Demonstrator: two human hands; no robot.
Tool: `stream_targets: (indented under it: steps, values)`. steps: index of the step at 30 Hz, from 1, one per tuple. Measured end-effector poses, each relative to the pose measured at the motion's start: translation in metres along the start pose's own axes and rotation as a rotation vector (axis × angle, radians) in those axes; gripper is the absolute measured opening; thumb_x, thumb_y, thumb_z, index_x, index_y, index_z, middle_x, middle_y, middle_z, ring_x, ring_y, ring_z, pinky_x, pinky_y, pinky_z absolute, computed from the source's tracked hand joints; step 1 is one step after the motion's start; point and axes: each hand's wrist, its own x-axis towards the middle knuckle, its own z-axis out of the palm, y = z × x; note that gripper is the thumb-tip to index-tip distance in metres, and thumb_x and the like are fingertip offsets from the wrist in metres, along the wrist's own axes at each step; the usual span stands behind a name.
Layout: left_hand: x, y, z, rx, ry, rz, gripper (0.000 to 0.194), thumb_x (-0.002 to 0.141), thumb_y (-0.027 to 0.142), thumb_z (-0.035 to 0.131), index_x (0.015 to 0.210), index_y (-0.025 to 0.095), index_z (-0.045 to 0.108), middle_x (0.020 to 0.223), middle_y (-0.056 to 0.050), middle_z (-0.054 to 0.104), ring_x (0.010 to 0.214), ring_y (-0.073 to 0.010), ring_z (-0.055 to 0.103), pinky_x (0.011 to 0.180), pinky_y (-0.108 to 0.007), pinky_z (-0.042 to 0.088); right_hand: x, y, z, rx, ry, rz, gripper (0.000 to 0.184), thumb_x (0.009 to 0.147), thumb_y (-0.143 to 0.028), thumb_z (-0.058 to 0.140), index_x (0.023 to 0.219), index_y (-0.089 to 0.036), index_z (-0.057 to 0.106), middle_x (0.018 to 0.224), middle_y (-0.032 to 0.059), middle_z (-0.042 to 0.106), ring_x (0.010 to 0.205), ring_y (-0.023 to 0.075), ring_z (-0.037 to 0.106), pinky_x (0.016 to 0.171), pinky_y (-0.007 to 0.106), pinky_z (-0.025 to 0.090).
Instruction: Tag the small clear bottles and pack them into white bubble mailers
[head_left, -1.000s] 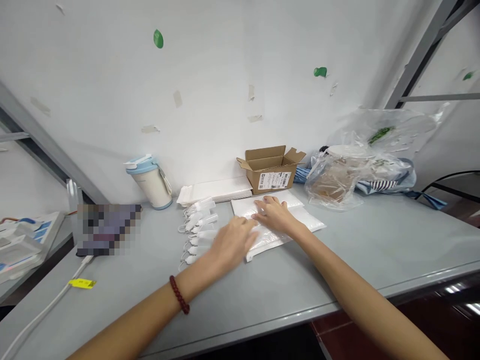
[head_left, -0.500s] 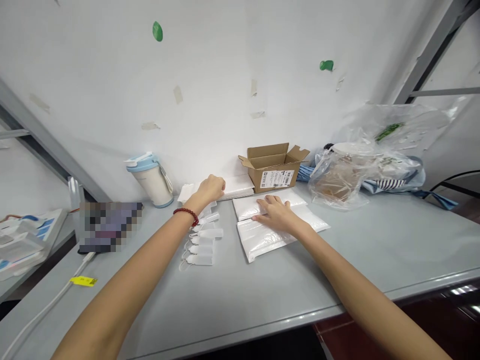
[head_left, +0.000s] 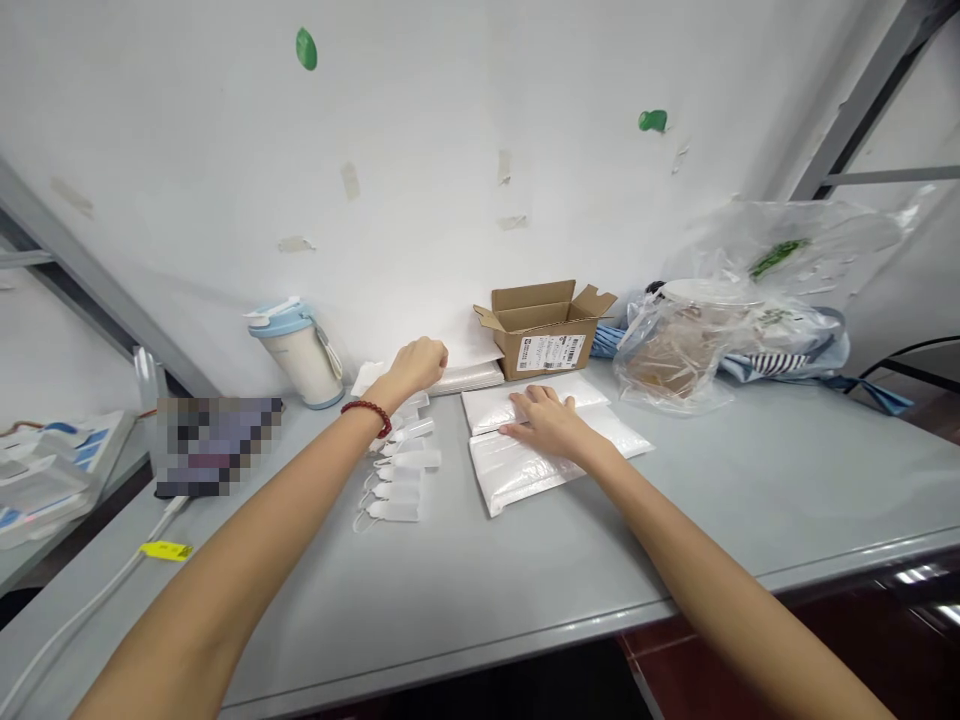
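Note:
My left hand (head_left: 418, 365), a red bead bracelet on its wrist, is closed at the stack of white padded mailers (head_left: 471, 378) by the wall. The top padded mailer (head_left: 469, 348) is tilted up from the stack at its near edge, and my fingers grip it; the fingertips are hidden. With fingers spread, my right hand (head_left: 551, 420) lies flat on a white padded mailer (head_left: 525, 472) on the table. Its upper part (head_left: 487, 408) looks like a folded flap or a second mailer. Below my left wrist runs a row of several small white plastic tubes with loops (head_left: 395, 511).
An open cardboard box (head_left: 553, 342) stands behind the mailers. A white and blue tumbler (head_left: 300, 360) is at the left, near a blurred-out dark object (head_left: 217, 445) with a white cable (head_left: 97, 600). Clear plastic bags (head_left: 675, 350) sit at the right on the grey table (head_left: 750, 480).
The top mailer of the stack has risen at its near edge with my left hand, baring the ones beneath. My right hand stays on its mailer. The view has shifted slightly.

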Motion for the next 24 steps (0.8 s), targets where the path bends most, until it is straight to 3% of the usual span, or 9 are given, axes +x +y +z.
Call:
stream_targets:
  steps: [5, 10, 13, 15, 18, 20, 24]
  values:
    - [-0.007, -0.011, -0.018, 0.002, 0.163, -0.055, 0.032, 0.085, 0.013, 0.035, 0.095, 0.012, 0.065, 0.098, -0.013, 0.068, 0.089, -0.0226, 0.062, 0.076, -0.031, 0.044, 0.001, 0.003, 0.003, -0.014, 0.018, -0.018, 0.053, 0.088, -0.052, 0.041, 0.129, -0.019, 0.045, 0.127, 0.018, 0.046, 0.124, 0.0334, 0.036, 0.094, 0.057, 0.03]
    - [-0.049, -0.009, -0.022, 0.039, 0.375, -0.141, 0.029, 0.09, 0.018, 0.033, 0.093, 0.013, 0.062, 0.095, -0.013, 0.067, 0.086, -0.023, 0.063, 0.07, -0.031, 0.044, 0.001, 0.001, 0.007, -0.045, 0.119, -0.038, 0.054, 0.088, -0.05, 0.043, 0.13, -0.016, 0.043, 0.127, 0.0207, 0.047, 0.121, 0.0342, 0.041, 0.091, 0.055, 0.035]
    - [-0.082, 0.0, -0.008, -0.007, 0.591, -0.095, 0.03, 0.093, 0.018, 0.031, 0.094, 0.014, 0.061, 0.095, -0.012, 0.068, 0.085, -0.0203, 0.065, 0.067, -0.028, 0.046, -0.004, -0.013, 0.008, -0.133, 0.408, -0.101, 0.062, 0.087, -0.042, 0.049, 0.137, -0.009, 0.032, 0.139, 0.0273, 0.033, 0.132, 0.0382, 0.027, 0.097, 0.057, 0.031]
    - [-0.098, 0.008, 0.005, -0.05, 0.757, 0.056, 0.026, 0.092, 0.017, 0.034, 0.098, 0.014, 0.06, 0.101, -0.012, 0.069, 0.086, -0.0185, 0.067, 0.068, -0.027, 0.049, -0.01, -0.027, 0.007, -0.175, 0.68, -0.176, 0.06, 0.087, -0.033, 0.05, 0.138, -0.009, 0.028, 0.144, 0.0273, 0.025, 0.137, 0.0378, 0.016, 0.102, 0.056, 0.025]
    - [-0.111, 0.021, 0.02, -0.072, 0.944, 0.265, 0.023, 0.091, 0.013, 0.04, 0.106, 0.015, 0.058, 0.102, -0.012, 0.07, 0.085, -0.0181, 0.069, 0.071, -0.026, 0.053, -0.022, -0.048, 0.004, -0.153, 1.018, -0.273, 0.065, 0.088, -0.027, 0.047, 0.142, -0.016, 0.011, 0.142, 0.0225, 0.026, 0.137, 0.0343, 0.018, 0.102, 0.054, 0.029]
    - [-0.114, 0.029, 0.024, -0.074, 1.012, 0.345, 0.026, 0.089, 0.01, 0.043, 0.112, 0.015, 0.055, 0.102, -0.013, 0.07, 0.087, -0.0192, 0.069, 0.073, -0.027, 0.055, -0.028, -0.056, 0.003, -0.146, 1.147, -0.305, 0.071, 0.088, -0.027, 0.047, 0.142, -0.024, 0.002, 0.143, 0.0184, 0.023, 0.136, 0.0332, 0.02, 0.1, 0.054, 0.033]
    - [-0.117, 0.038, 0.023, -0.076, 1.075, 0.394, 0.034, 0.087, 0.006, 0.045, 0.121, 0.012, 0.049, 0.105, -0.016, 0.069, 0.095, -0.0214, 0.068, 0.079, -0.028, 0.056, -0.034, -0.054, 0.007, -0.202, 1.276, -0.276, 0.08, 0.083, -0.026, 0.053, 0.141, -0.035, -0.002, 0.145, 0.0135, 0.016, 0.134, 0.0356, 0.022, 0.097, 0.055, 0.036]
